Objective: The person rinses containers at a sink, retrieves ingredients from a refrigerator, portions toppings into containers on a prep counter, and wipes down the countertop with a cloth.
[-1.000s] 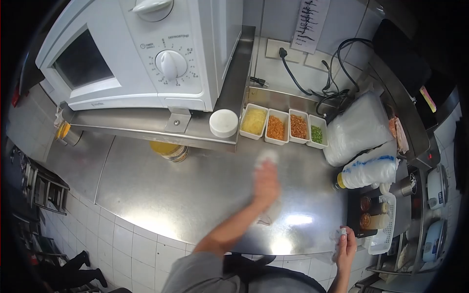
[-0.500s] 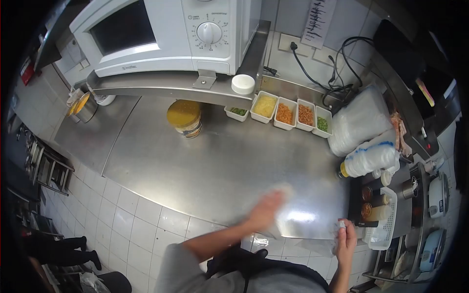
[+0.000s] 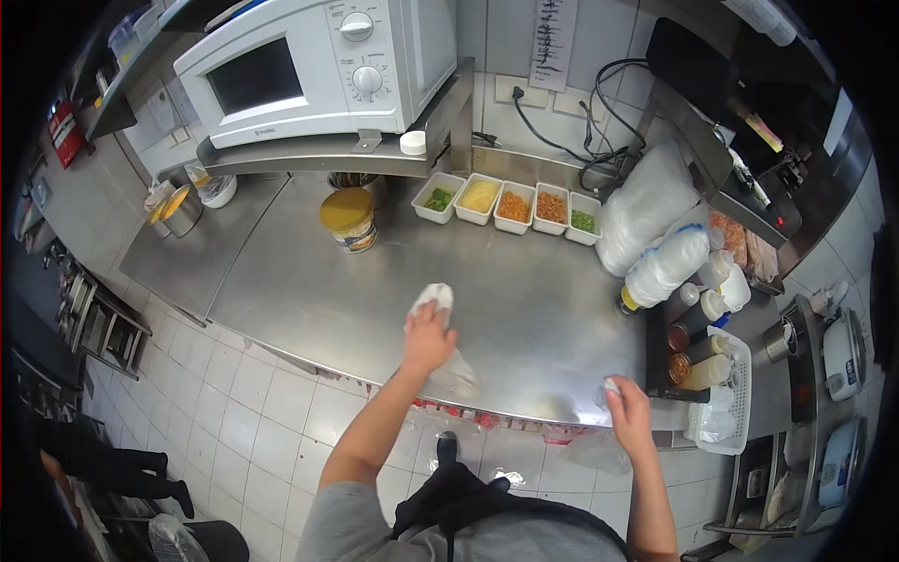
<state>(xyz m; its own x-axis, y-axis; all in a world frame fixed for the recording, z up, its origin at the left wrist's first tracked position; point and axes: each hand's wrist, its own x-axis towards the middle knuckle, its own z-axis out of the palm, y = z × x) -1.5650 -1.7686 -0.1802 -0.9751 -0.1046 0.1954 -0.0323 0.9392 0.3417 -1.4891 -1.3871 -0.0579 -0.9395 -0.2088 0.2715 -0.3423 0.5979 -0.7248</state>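
My left hand (image 3: 429,341) presses a white cloth (image 3: 456,376) against the steel counter (image 3: 524,328), its fingers bent over the cloth. Part of the cloth sticks out beyond the fingertips and part trails beside the wrist toward the counter's front edge. At the front edge on the right, my right hand (image 3: 631,412) is closed on a clear plastic bag (image 3: 599,453), which hangs below the edge; a small whitish bit shows at the fingertips. A yellow-lidded tub (image 3: 348,221) stands behind and left of my left hand.
Several white containers (image 3: 512,208) of chopped food line the back. A microwave (image 3: 318,70) sits on the shelf. Wrapped plastic bags (image 3: 660,201), sauce bottles (image 3: 704,373) and a white basket (image 3: 733,398) are at right. A person's dark-clothed legs (image 3: 122,454) show at lower left.
My left hand has moved with the cloth leftward and away from the front edge. My right hand stays near the front edge with the plastic. The camera view has shifted, showing more of the room.
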